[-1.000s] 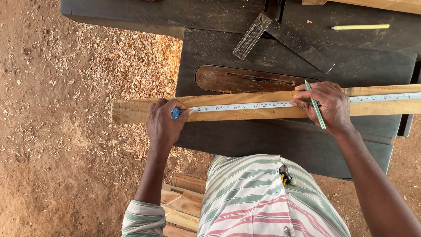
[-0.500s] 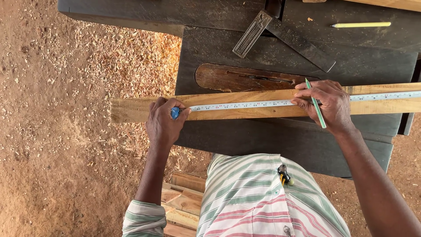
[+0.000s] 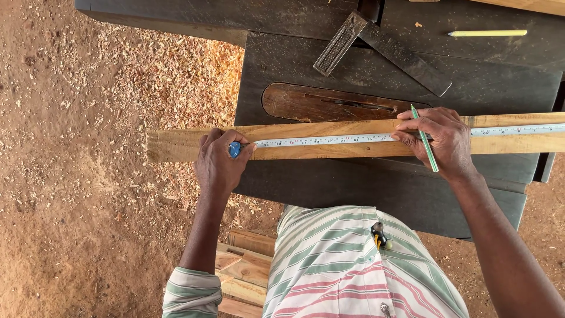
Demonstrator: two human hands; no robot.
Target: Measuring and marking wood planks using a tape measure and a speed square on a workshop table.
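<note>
Hands unmoved: left hand [image 3: 219,160] still grips tape case [image 3: 235,149], right hand [image 3: 438,138] pinches green pencil [image 3: 425,139] on plank [image 3: 176,144].

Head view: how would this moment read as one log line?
left hand: holds tape measure on plank | right hand: green pencil, pressing tape

Pale yellow plank [image 3: 329,141], white tape [image 3: 329,139], green pencil [image 3: 425,141], dark table [image 3: 353,188], striped green-pink shirt [image 3: 353,265].
</note>
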